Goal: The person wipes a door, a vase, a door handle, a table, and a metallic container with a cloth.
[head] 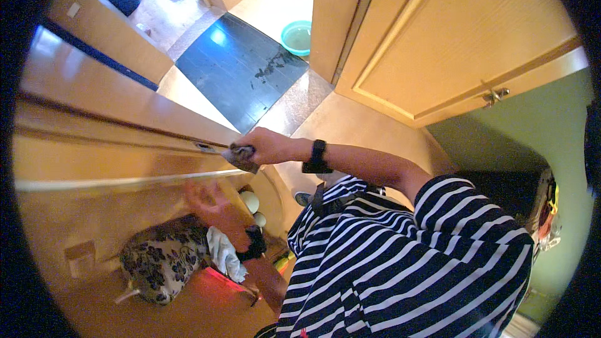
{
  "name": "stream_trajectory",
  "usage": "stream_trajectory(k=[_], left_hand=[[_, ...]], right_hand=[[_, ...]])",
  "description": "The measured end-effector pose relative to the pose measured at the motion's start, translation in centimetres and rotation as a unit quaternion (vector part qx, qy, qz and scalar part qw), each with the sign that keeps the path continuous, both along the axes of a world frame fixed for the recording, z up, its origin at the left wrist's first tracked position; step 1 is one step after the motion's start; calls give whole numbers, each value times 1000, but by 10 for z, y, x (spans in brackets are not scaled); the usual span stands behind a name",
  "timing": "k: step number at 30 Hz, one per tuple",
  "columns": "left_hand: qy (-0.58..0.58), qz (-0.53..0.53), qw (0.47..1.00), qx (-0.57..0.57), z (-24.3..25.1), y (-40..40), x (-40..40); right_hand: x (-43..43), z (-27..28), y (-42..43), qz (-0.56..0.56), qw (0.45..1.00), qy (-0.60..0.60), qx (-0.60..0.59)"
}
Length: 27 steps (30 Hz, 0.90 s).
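Observation:
My right hand, with a black watch at the wrist, grips a bunched grey cloth. The cloth is against the edge of a wooden door frame, beside a metal strike plate. Lower down, my left hand is blurred, its fingers apart, near the wall by the frame. Whether it touches the wall cannot be told. A dark band circles that wrist. Close to the left forearm sit a floral-patterned fabric cover and a crumpled white cloth.
A wooden door with a metal handle stands ajar at upper right. Beyond the doorway, a turquoise basin of liquid stands beside dark floor tiles with wet marks. A wall switch or socket is at lower left. Round pale objects lie below.

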<state>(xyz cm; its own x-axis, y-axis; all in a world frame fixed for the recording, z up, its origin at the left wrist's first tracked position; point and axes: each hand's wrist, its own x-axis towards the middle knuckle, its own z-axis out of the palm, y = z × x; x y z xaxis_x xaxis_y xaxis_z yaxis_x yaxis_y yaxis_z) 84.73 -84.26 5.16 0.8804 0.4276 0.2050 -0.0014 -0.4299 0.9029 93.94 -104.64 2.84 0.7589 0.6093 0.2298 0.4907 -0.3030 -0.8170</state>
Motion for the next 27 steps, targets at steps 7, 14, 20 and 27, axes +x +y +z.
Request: stream_trajectory(k=[7, 14, 20, 27], left_hand=[[85, -299, 945, -101, -9, -102, 18], [112, -328, 938, -2, 1, -166, 56], [83, -433, 896, -45, 16, -248, 94], [9, -530, 847, 45, 26, -351, 150]], right_hand=[[-29, 34, -94, -95, 964, 226, 104], [-52, 21, -161, -176, 924, 275, 198], [-53, 14, -232, -315, 889, 248, 219], [-82, 22, -347, -535, 773, 197, 278]])
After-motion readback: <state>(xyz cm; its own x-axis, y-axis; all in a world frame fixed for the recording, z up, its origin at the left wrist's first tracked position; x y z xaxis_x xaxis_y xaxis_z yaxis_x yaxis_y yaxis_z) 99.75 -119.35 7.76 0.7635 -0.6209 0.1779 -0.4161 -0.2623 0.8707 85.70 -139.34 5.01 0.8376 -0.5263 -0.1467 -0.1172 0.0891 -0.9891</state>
